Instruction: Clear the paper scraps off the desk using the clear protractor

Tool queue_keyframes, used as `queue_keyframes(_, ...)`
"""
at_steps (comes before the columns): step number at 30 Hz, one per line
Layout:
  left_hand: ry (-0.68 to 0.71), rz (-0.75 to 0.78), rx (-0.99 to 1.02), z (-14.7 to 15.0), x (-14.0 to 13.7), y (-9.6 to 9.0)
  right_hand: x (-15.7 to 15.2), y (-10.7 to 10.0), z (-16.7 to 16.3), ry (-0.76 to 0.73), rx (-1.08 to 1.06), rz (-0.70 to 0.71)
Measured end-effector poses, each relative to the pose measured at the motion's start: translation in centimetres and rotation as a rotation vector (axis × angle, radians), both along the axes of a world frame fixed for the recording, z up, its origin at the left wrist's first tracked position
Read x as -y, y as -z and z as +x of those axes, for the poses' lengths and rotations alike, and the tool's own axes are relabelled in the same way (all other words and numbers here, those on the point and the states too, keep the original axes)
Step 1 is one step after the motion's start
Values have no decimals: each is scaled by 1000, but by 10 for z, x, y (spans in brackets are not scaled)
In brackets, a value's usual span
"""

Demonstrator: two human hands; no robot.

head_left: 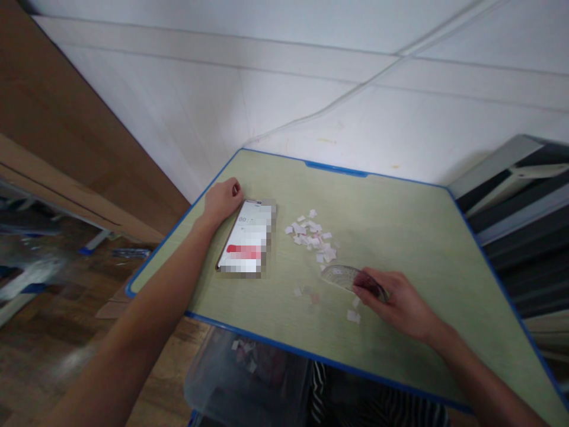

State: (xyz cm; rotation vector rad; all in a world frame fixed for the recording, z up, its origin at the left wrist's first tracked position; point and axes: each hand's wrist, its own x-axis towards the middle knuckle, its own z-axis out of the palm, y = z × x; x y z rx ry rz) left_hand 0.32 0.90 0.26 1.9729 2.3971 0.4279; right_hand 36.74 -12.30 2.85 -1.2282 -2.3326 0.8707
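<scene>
My right hand (391, 296) grips a clear protractor (340, 276) by one end, tilted just over the table. Beyond the protractor lies a loose heap of small white and pinkish paper scraps (313, 236). A few more scraps (353, 316) are scattered on the near side of it. My left hand (224, 197) rests near the table's left edge with its fingers curled; whether anything is inside them is hidden. Right beside that hand a phone (244, 237) with a lit, partly blurred screen lies flat.
The green table (413, 231) has a blue rim and stands against a white wall (311, 89). Below its near edge is a translucent plastic bin (213, 373) with paper scraps inside. A brown wooden panel (89, 112) rises at left, and a grey folded frame (502, 160) stands at right.
</scene>
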Motion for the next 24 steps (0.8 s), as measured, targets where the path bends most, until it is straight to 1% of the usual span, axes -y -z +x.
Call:
queue_keyframes(7,7,-11,-12,0,0,0,-1,-3,0,31,-17,54)
queue_keyframes(15,5,-10,-12,0,0,0,-3,-3,0,156,-79,88)
queue_keyframes(19,11,0,-11,-1,-1,1,-3,-3,1,129,-51,63)
queue_keyframes(24,11,-4,-17,-1,0,1,-2,-5,1,17,-60,-25)
